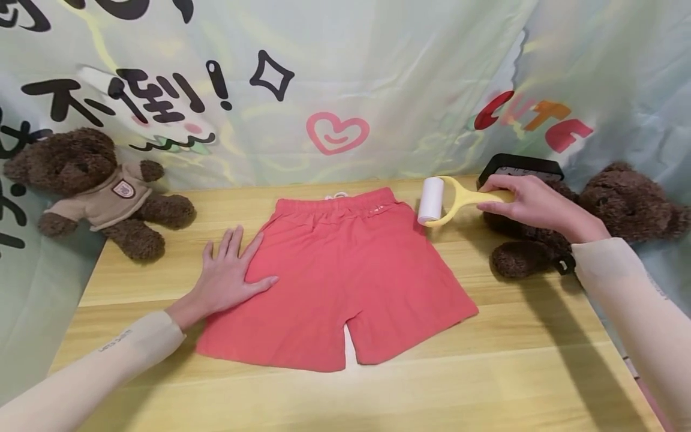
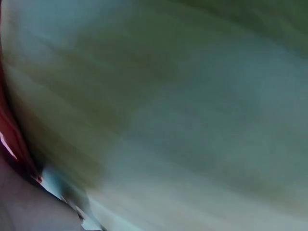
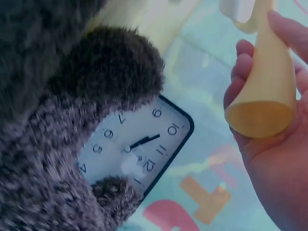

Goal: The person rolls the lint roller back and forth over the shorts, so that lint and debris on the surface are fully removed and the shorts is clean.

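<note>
Desk: the pale wooden desk (image 1: 518, 372) fills the lower half of the head view and carries everything else.
Shorts: the coral-red cotton shorts (image 1: 335, 270) lie flat at the centre of the frame, waistband toward the top; loose fabric could bunch or drag under a sticky roll if only one edge is pinned.
Right bear: the dark brown plush bear (image 1: 621, 210) sits at the right edge, touching the right forearm; a wide swing of that arm could knock it over.
Clock: the black-framed square clock (image 3: 144, 144) stands behind that bear and might tip with it.
Left hand: the left hand (image 1: 229, 273) lies flat with fingers spread, pressing the shorts' left edge, gripping nothing.
Right hand: the right hand (image 1: 531, 201) curls round the handle of the yellow plastic lint roller with its white paper roll (image 1: 439, 201), held just beside the waistband's upper right corner; the grip sits far back, so the roll could wobble.
</note>
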A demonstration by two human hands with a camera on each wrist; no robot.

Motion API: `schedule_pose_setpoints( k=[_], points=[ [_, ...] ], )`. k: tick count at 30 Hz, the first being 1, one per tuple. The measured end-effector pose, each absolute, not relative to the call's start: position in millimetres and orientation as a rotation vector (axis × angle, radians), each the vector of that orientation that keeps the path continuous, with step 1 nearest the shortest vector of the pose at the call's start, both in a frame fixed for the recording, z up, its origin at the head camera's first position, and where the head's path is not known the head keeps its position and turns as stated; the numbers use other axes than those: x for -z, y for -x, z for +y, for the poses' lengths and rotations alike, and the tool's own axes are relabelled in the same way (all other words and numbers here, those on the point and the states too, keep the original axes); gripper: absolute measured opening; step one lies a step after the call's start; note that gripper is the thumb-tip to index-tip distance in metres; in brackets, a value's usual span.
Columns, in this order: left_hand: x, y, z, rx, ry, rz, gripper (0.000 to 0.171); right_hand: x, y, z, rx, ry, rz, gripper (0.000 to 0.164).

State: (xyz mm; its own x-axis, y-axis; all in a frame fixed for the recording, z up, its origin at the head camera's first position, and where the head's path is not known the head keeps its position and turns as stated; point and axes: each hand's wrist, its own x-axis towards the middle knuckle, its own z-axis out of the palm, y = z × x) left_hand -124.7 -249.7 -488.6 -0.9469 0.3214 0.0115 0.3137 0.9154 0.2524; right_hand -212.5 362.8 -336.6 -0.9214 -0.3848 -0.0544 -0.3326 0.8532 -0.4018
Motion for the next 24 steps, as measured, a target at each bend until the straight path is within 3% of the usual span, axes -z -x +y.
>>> schedule_pose_setpoints(
  k=[9,24],
  points=[
    [489.8,109.0,-253.8,-0.446,-0.511,3.072,0.117,354.3,190.6,337.1,0.825,0.691,2.971,0.013],
    [495.8,67.7,-267.4,-0.481,-0.552,3.108,0.121,386.1,167.7,254.6,1.072,0.854,2.893,0.023]
  ],
)
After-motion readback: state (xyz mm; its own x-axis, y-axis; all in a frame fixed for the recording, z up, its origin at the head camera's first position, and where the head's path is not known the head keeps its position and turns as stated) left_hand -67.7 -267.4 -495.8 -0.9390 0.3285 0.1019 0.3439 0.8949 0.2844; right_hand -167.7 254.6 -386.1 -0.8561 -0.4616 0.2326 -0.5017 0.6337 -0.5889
